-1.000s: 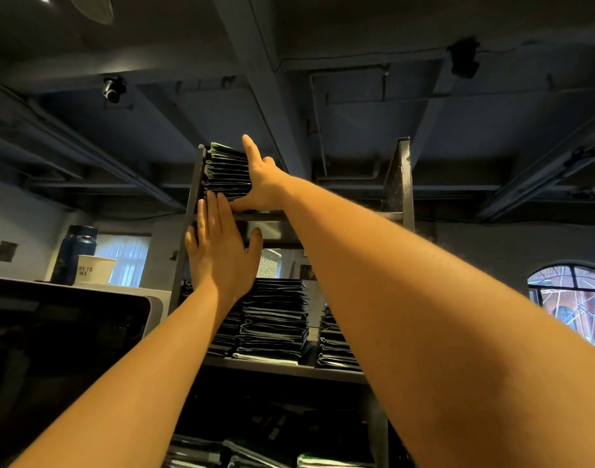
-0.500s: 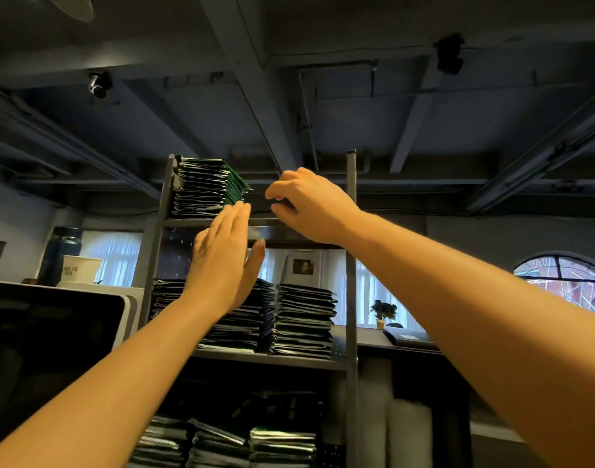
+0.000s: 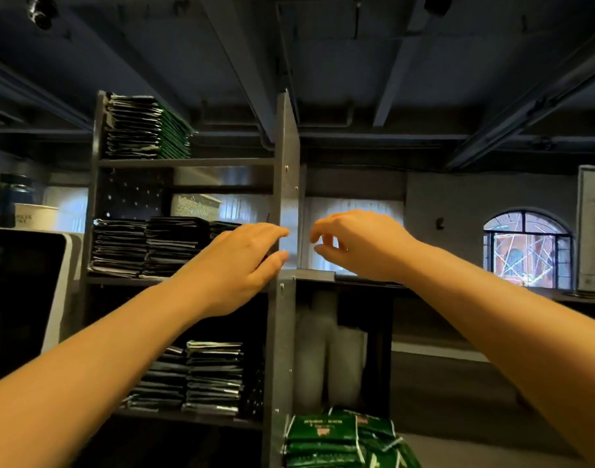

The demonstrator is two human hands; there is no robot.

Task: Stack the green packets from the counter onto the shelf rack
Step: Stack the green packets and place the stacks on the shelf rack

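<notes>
- A pile of green packets (image 3: pixel 336 440) lies flat on the counter (image 3: pixel 465 449) at the bottom edge of the view. It sits just beside the rack's right upright, printed faces up and long sides running left to right.
- A second stack (image 3: pixel 144 128) sits on the top board of the shelf rack (image 3: pixel 287 157), pushed against the left post, with its green edges turned right.
- Open board runs from that stack to the right upright.
- The left hand (image 3: pixel 235 265) hangs in front of the middle shelf, fingers relaxed and holding nothing.
- The right hand (image 3: pixel 360 244) is just past the upright, fingers loosely curled and empty, apart from the left.
- Dark stacks fill the middle shelf (image 3: pixel 147 246) and the lower shelf (image 3: pixel 201 376).
- The ceiling is dark and beamed, and an arched window (image 3: pixel 527 248) is at the right.
</notes>
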